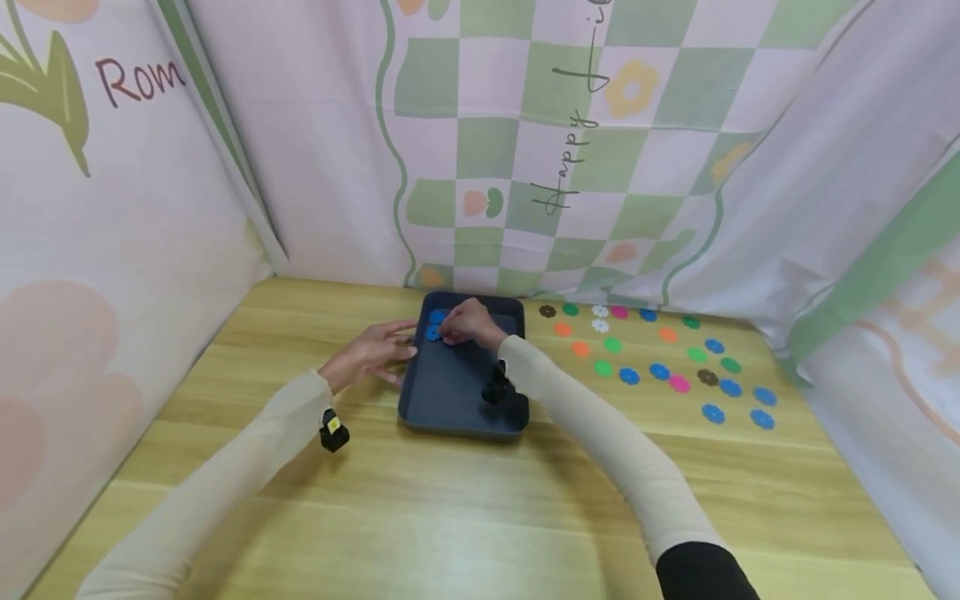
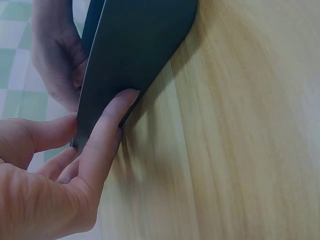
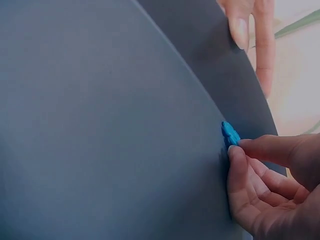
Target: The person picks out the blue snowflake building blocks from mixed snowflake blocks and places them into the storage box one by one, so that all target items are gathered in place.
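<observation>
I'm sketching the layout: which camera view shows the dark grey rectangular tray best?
The head view: nearly the whole dark grey rectangular tray shows, the right hand and arm covering part. Left wrist shows mostly its outer side; right wrist, part of its floor and inner wall.

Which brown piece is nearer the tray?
The back-row brown piece, just right of the tray; the other brown piece lies farther right, beside a pink piece.

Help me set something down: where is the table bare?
The table is bare between the sleeves, nearside of the tray, and between the left hand and left curtain. Crowded: right of the tray, where flower pieces lie scattered.
</observation>
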`<state>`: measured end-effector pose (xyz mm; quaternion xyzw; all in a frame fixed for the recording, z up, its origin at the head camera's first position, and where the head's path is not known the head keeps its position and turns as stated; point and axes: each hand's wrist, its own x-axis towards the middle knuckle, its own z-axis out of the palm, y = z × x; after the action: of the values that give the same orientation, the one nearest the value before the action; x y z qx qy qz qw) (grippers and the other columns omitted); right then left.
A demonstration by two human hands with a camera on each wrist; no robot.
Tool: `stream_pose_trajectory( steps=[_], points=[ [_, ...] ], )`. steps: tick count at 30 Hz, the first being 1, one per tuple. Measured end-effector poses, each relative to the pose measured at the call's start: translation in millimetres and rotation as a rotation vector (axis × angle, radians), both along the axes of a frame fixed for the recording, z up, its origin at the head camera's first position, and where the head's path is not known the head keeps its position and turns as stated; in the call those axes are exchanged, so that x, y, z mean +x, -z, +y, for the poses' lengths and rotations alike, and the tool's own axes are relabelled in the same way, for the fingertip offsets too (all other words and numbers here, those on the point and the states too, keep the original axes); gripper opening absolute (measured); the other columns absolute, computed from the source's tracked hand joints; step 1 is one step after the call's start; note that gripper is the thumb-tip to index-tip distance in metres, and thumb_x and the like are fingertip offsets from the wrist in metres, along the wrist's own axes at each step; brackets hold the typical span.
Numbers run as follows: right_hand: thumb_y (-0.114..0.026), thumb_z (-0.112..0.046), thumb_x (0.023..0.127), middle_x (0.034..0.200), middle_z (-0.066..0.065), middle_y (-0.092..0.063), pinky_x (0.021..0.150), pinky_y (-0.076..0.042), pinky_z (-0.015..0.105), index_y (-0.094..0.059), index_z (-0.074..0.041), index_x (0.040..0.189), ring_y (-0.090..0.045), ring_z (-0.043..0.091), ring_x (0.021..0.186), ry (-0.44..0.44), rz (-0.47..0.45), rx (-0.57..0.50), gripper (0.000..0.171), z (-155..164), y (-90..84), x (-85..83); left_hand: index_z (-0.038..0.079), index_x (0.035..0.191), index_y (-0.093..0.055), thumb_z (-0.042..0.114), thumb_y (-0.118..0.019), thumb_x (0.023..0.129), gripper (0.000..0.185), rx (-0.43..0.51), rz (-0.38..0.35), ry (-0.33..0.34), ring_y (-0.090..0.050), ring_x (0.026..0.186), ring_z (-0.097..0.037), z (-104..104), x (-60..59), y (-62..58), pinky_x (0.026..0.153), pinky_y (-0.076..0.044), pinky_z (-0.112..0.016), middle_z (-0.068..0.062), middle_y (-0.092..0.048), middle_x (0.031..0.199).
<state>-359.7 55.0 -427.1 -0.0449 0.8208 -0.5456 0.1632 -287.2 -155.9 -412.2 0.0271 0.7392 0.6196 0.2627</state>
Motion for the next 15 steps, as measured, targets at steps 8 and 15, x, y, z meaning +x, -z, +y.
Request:
stream_pose_trajectory(
  steps=[8, 15],
  points=[
    [-0.074, 0.003, 0.091, 0.077, 0.011, -0.073, 0.062, -0.065, 0.026, -0.076, 0.009, 0.092, -0.068, 0.013, 0.060, -0.021, 0.057, 0.107, 0.006, -1, -3.7, 2.7, 0.012, 0.167, -0.026, 0.002, -0.056, 0.107, 0.068, 0.000, -0.007, 0.000, -0.045, 0.146, -0.045, 2, 1.0, -0.5, 0.075, -0.068, -0.040, -0.024, -0.025, 0.170],
    [-0.073, 0.000, 0.096, 0.099, 0.026, -0.077, 0.075, -0.068, 0.039, -0.075, 0.010, 0.102, -0.076, 0.029, 0.078, -0.105, 0.077, 0.114, 0.013, 15, -18.4, 9.8, 0.011, 0.167, -0.025, 0.001, -0.055, 0.106, 0.068, -0.004, 0.009, 0.000, -0.045, 0.146, -0.045, 2, 1.6, -0.9, 0.072, -0.068, -0.038, -0.026, -0.025, 0.170]
  ],
)
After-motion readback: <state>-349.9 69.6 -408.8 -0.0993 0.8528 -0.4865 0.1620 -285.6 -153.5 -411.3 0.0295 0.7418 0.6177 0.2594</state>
